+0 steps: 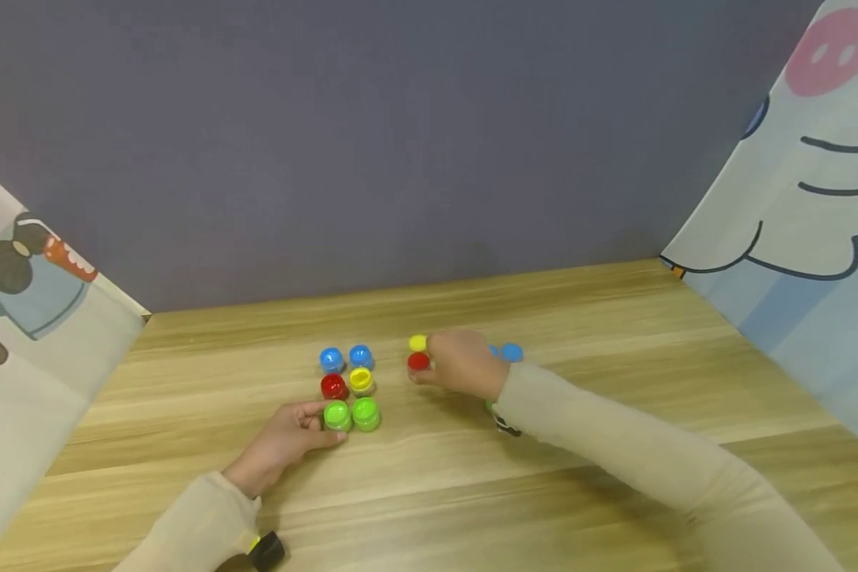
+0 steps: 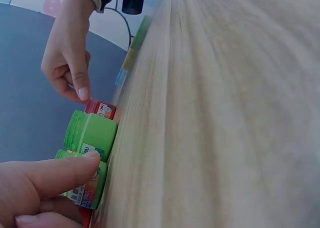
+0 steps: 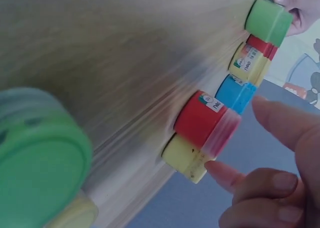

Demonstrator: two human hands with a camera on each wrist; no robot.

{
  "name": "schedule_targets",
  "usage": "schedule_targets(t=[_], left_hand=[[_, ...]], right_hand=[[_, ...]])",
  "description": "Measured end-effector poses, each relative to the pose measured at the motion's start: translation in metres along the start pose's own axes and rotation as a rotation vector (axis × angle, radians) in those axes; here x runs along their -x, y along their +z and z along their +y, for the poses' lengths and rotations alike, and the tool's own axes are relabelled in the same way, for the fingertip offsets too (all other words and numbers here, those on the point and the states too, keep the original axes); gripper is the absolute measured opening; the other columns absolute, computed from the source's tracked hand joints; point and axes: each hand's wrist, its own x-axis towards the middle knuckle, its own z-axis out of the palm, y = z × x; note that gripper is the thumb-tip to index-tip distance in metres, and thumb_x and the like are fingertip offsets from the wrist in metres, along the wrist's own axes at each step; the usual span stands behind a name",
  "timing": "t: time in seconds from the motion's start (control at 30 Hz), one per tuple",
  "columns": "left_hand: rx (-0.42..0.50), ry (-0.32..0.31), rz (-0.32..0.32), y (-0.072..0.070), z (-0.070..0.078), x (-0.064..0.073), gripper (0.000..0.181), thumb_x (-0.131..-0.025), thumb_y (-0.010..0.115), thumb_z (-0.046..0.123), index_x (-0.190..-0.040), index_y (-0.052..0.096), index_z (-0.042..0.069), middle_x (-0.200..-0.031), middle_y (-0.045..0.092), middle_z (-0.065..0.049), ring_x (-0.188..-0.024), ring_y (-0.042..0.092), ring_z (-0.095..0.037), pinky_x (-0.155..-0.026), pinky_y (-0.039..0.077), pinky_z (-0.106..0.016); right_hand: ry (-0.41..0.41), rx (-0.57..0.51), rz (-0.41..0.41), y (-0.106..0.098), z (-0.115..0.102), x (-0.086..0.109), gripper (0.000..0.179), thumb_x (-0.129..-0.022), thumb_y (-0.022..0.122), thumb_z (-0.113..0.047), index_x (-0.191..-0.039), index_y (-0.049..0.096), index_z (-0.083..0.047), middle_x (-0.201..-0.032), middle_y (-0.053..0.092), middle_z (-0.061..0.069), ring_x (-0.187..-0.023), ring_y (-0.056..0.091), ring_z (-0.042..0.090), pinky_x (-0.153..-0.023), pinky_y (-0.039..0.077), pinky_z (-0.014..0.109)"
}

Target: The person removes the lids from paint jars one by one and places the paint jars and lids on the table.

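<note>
In the head view, my left hand (image 1: 282, 442) holds the nearer-left green jar (image 1: 338, 414) between thumb and fingers; its thumb lies along the jar's side in the left wrist view. Another green jar (image 1: 366, 414) stands right beside it. Behind are a red jar (image 1: 334, 387), a yellow jar (image 1: 361, 380) and two blue jars (image 1: 332, 360). My right hand (image 1: 466, 365) is around a second red jar (image 3: 200, 119), thumb and index spread at its lid. The right wrist view shows a gap by the thumb. A yellow jar (image 1: 418, 343) stands behind that red one.
Right of my right hand, blue jars (image 1: 512, 353) show partly behind the arm. A green jar (image 3: 42, 158) looms close in the right wrist view. The wooden table (image 1: 415, 508) meets a grey back wall (image 1: 400, 159), with cartoon-printed side panels (image 1: 815, 199).
</note>
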Motion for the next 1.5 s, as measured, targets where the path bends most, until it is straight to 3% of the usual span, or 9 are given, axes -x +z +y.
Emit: schedule_targets(t=[0.3,0.5,0.7,1.0,1.27,1.37,1.5], left_hand=[[-0.022,-0.041,0.049,-0.005,0.000,0.006,0.065,-0.075,0.078,0.016,-0.132,0.051,0.002,-0.062,0.041,0.006,-0.048,0.031,-0.007,-0.043,0.027,-0.018],[0.010,0.011,0.033,-0.012,0.007,0.014,0.059,-0.075,0.076,0.014,-0.128,0.052,0.001,-0.064,0.040,0.004,-0.052,0.035,-0.007,-0.046,0.031,-0.019],[0.029,0.032,0.062,-0.011,0.014,0.020,0.055,-0.076,0.077,0.013,-0.124,0.054,0.002,-0.064,0.037,0.004,-0.055,0.036,-0.008,-0.051,0.035,-0.021],[0.018,0.104,0.092,-0.005,0.033,0.027,0.044,-0.074,0.075,0.006,-0.113,0.056,-0.002,-0.064,0.038,0.003,-0.056,0.036,-0.009,-0.055,0.034,-0.023],[0.013,0.150,0.042,0.015,0.044,0.034,0.041,-0.074,0.077,0.008,-0.109,0.058,-0.001,-0.062,0.035,0.002,-0.058,0.035,-0.010,-0.056,0.033,-0.024],[-0.002,0.177,-0.014,0.026,0.047,0.038,0.039,-0.077,0.075,0.009,-0.109,0.057,-0.003,-0.062,0.035,0.002,-0.057,0.034,-0.009,-0.053,0.032,-0.023],[-0.008,0.169,-0.117,0.042,0.049,0.041,0.038,-0.082,0.071,0.014,-0.112,0.056,-0.003,-0.061,0.035,0.003,-0.053,0.033,-0.009,-0.048,0.029,-0.020]], right_hand=[[0.067,0.024,-0.024,0.007,-0.005,-0.006,0.042,-0.085,0.066,-0.045,-0.061,0.050,-0.014,-0.050,0.045,-0.004,-0.045,0.040,0.010,-0.041,0.029,0.021],[0.075,0.050,-0.001,0.010,-0.006,-0.009,0.039,-0.088,0.062,-0.041,-0.063,0.051,-0.014,-0.053,0.046,-0.003,-0.046,0.042,0.010,-0.041,0.033,0.022],[0.094,0.064,-0.017,0.011,-0.008,-0.011,0.039,-0.088,0.060,-0.038,-0.060,0.051,-0.013,-0.053,0.046,-0.002,-0.046,0.042,0.010,-0.040,0.035,0.022],[0.149,-0.002,-0.028,0.014,-0.009,-0.012,0.030,-0.085,0.062,-0.038,-0.082,0.054,-0.009,-0.064,0.052,0.001,-0.051,0.046,0.013,-0.043,0.038,0.023],[0.116,-0.043,0.014,0.012,-0.008,0.002,0.032,-0.083,0.065,-0.036,-0.091,0.054,-0.006,-0.063,0.052,0.000,-0.052,0.047,0.012,-0.043,0.036,0.023],[0.089,-0.042,0.016,0.009,-0.010,0.012,0.033,-0.084,0.065,-0.036,-0.092,0.054,-0.006,-0.058,0.048,-0.001,-0.047,0.043,0.011,-0.041,0.031,0.022],[0.038,-0.045,0.017,0.005,-0.011,0.027,0.038,-0.085,0.065,-0.035,-0.100,0.055,-0.002,-0.052,0.042,-0.004,-0.042,0.035,0.009,-0.039,0.024,0.021]])
